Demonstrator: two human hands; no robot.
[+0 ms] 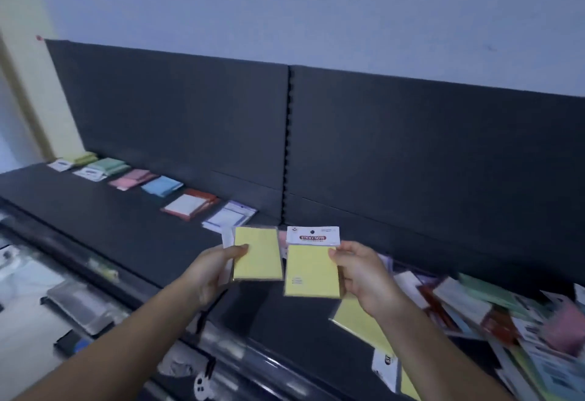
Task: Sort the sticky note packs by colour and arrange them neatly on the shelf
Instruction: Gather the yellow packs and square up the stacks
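Left hand (215,270) pinches flat yellow plastic-wrapped sticky note pack (258,253), right hand (361,274) pinches yellow pack with white header card (311,270), both above black shelf (126,226). Mixed pile (506,315) near right blurred, cut off.

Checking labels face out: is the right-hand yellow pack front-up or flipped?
Front-up: the yellow pack in the right hand shows its printed header.

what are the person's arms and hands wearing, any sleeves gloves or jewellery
Nothing worn shows. The left hand and right hand are bare, no gloves. Both forearms are uncovered to the frame edge: no sleeve, cuff, watch or wristband. No ring stands out, though the picture is too blurred to be sure.
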